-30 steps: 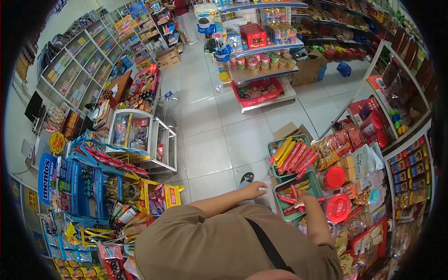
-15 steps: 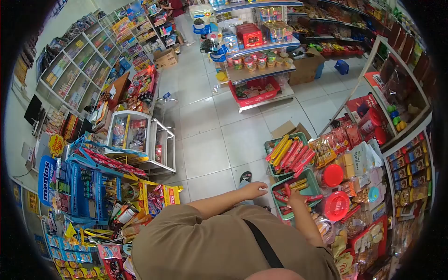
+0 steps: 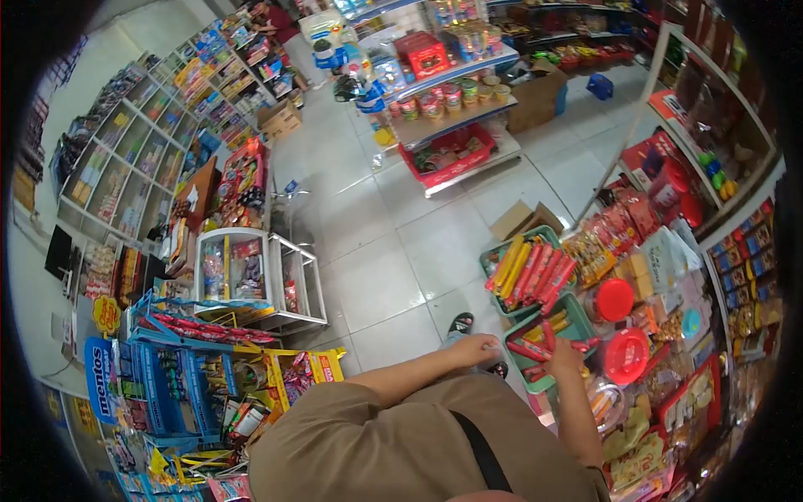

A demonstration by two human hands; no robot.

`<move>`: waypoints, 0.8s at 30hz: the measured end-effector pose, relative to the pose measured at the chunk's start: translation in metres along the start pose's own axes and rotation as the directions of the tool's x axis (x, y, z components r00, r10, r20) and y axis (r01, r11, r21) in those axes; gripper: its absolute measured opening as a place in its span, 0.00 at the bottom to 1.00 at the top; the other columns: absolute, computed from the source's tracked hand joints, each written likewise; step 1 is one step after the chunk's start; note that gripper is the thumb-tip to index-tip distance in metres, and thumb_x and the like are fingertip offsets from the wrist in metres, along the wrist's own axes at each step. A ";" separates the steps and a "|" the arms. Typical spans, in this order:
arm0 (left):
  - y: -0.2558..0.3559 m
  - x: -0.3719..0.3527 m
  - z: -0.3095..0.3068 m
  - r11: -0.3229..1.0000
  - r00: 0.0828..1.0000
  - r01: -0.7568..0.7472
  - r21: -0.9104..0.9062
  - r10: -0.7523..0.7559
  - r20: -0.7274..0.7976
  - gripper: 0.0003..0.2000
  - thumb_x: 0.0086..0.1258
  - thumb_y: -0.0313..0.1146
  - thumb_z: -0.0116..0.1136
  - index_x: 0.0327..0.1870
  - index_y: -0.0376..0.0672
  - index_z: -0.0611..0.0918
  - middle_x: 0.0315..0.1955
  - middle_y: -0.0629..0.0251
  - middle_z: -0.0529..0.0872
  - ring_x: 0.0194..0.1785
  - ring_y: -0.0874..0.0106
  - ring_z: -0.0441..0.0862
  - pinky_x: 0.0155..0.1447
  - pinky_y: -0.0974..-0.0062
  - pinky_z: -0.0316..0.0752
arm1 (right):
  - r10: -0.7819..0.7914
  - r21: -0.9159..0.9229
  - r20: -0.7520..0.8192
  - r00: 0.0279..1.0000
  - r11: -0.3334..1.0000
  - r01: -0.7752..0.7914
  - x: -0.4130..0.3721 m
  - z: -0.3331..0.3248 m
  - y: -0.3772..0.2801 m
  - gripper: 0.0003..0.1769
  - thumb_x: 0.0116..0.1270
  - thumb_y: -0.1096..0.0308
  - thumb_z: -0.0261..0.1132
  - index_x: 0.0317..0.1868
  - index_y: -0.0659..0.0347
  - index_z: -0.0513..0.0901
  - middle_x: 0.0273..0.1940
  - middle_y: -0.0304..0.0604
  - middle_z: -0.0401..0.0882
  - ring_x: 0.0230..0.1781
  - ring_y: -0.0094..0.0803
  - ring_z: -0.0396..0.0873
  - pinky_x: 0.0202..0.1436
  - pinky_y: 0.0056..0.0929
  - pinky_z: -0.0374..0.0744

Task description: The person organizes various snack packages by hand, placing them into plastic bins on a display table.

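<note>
My right hand [image 3: 566, 360] reaches into the nearer green basket [image 3: 537, 387]. Its fingers are closed on a red stick-shaped packet [image 3: 549, 334] that points upward. More red sticks and some yellow stick packets [image 3: 562, 325] lie around it in that basket. Just behind, a second green basket [image 3: 492, 261] is heaped with red stick packets [image 3: 542, 272] and yellow ones. To the left of the nearer basket hovers my left hand [image 3: 477, 350], fingers loosely curled but apart, with nothing seen in it. What the sticks contain cannot be read.
Red-lidded jars [image 3: 626, 356] and bagged snacks crowd the right side. A blue candy rack [image 3: 167, 376] and a glass display case [image 3: 232, 263] stand left. Ahead are a shelf unit [image 3: 452, 125], tiled floor [image 3: 376, 293] and a person [image 3: 280, 25] far back.
The view has tilted and shifted, so the baskets and both hands appear farther right. My right hand stays at the nearer basket with the red stick. My left hand remains beside it.
</note>
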State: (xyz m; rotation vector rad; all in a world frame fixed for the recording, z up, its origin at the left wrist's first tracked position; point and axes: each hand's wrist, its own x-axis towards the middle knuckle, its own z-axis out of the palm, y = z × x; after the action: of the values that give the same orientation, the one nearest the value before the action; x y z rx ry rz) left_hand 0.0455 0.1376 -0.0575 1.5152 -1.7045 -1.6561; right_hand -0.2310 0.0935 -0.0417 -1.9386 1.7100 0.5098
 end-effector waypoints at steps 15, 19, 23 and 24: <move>0.085 0.112 -0.030 0.884 0.867 -0.452 0.121 0.404 0.291 0.20 0.76 0.41 0.42 0.63 0.39 0.65 0.55 0.58 0.74 0.56 0.67 0.73 0.57 0.66 0.69 | 0.174 0.932 -0.129 0.976 -0.315 0.179 -0.049 -0.089 -0.093 0.12 0.57 0.72 0.67 0.39 0.58 0.73 0.31 0.33 0.75 0.30 0.22 0.75 0.34 0.24 0.75; 0.110 0.114 -0.058 0.797 0.910 -0.199 -0.570 0.366 0.194 0.22 0.78 0.44 0.36 0.67 0.43 0.59 0.57 0.58 0.72 0.57 0.66 0.75 0.57 0.69 0.73 | 0.340 0.908 -0.380 0.860 -0.042 0.418 -0.010 -0.079 -0.114 0.33 0.51 0.73 0.70 0.58 0.62 0.66 0.36 0.36 0.75 0.39 0.25 0.74 0.47 0.28 0.75; 0.123 0.107 -0.068 0.665 0.880 -0.050 -0.745 0.383 0.283 0.24 0.77 0.50 0.36 0.68 0.48 0.57 0.57 0.60 0.73 0.57 0.67 0.76 0.60 0.67 0.72 | 0.425 0.944 -0.315 0.849 0.232 0.234 -0.013 -0.102 -0.125 0.34 0.52 0.62 0.69 0.58 0.65 0.67 0.39 0.51 0.80 0.44 0.42 0.80 0.48 0.38 0.77; 0.126 0.107 -0.070 0.641 0.874 0.008 -0.768 0.368 0.317 0.24 0.76 0.51 0.36 0.67 0.48 0.58 0.56 0.61 0.74 0.57 0.67 0.76 0.60 0.66 0.72 | 0.430 0.953 -0.265 0.863 0.251 0.167 -0.015 -0.109 -0.125 0.34 0.52 0.60 0.68 0.57 0.66 0.67 0.39 0.53 0.80 0.44 0.45 0.80 0.48 0.39 0.77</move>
State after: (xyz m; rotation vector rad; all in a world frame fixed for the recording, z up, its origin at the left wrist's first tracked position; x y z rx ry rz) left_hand 0.0044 -0.0166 0.0254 0.5484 -1.0072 -2.2996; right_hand -0.1152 0.0516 0.0700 -0.9276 1.7559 -0.9734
